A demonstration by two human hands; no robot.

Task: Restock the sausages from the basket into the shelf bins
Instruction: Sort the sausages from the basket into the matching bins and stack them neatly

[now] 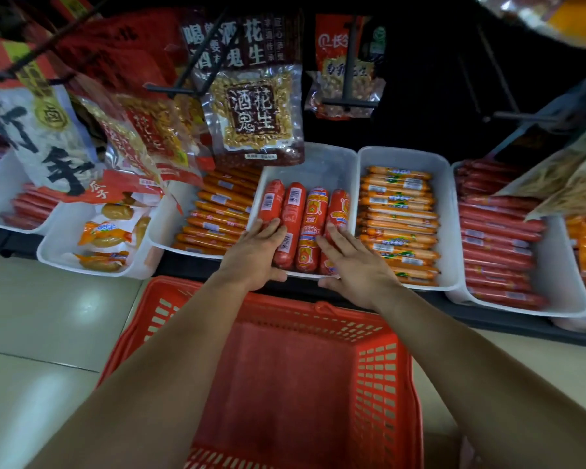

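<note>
A red plastic basket (295, 384) sits on the floor below me, and I see nothing inside it. Straight ahead, a white shelf bin (322, 160) holds several thick red sausages (293, 211) lying side by side. My left hand (254, 255) rests flat on the near left sausages, fingers spread, thumb under the bin's front edge. On the near right sausages lies my right hand (356, 265), fingers flat, with its thumb at the bin's front rim. Neither hand is closed around a sausage.
More white bins flank it: thin orange sausages (217, 214) on the left, orange sausages (400, 225) and red sausages (498, 238) on the right, yellow snack packs (105, 235) far left. Peanut bags (254, 116) hang on metal pegs above. Pale tiled floor (48, 316) lies at left.
</note>
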